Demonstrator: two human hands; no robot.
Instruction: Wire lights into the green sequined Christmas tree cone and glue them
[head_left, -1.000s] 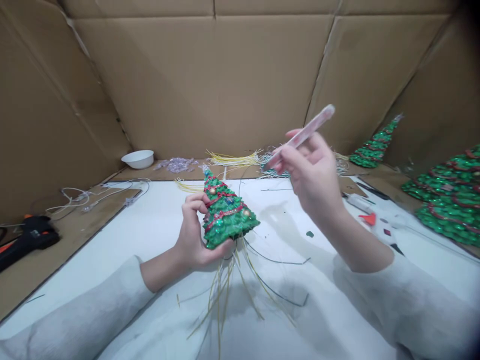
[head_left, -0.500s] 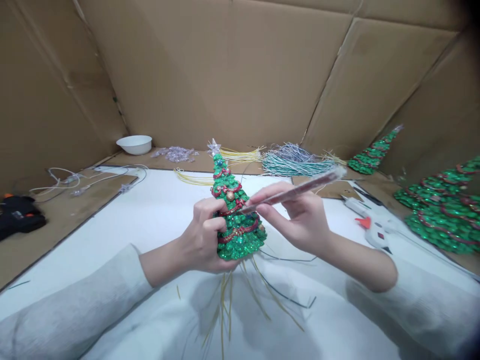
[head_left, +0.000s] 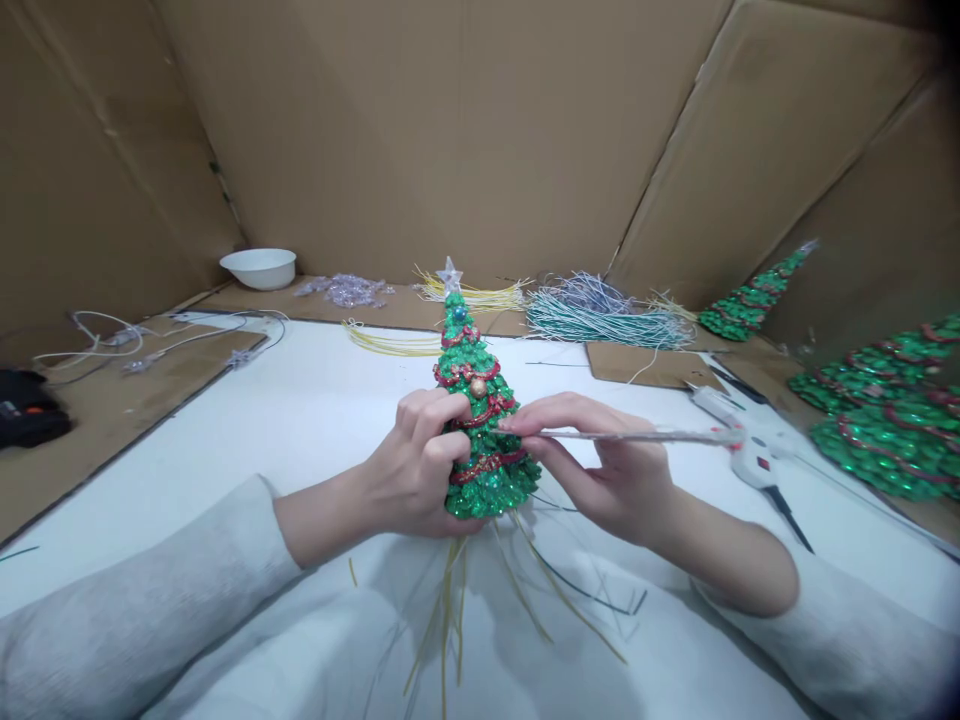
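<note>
We work over a white tabletop [head_left: 337,400] boxed in by tall brown cardboard walls [head_left: 420,130], with a brown strip [head_left: 409,312] running along its back. Near the middle of the white stands the view's one handheld Christmas tree [head_left: 491,495], green and close to upright, wound with red garlands and tipped with a single clear star [head_left: 450,277]. Our left hand [head_left: 416,465] grips it round the side and base; our right hand [head_left: 611,455] pinches one thin stick [head_left: 645,436] in its fingers, the point at the tree's front, though whether it touches we cannot tell. Several yellow wires [head_left: 446,610] and a few dark ones trail below the base, too tangled to count. Behind, we count one white bowl [head_left: 259,275], one heap of clear stars [head_left: 349,290], two yellow wire bundles [head_left: 487,297], one teal bundle [head_left: 607,325] and one purplish bundle [head_left: 589,290]. To the right are one small brown board [head_left: 637,368], one white tool [head_left: 750,458] with a dark tip, one green tree [head_left: 750,300] farther back, and what look like two overlapping trees [head_left: 885,440] at the edge. To the left are one black tool [head_left: 30,410] and a looping white cord [head_left: 97,345].
</note>
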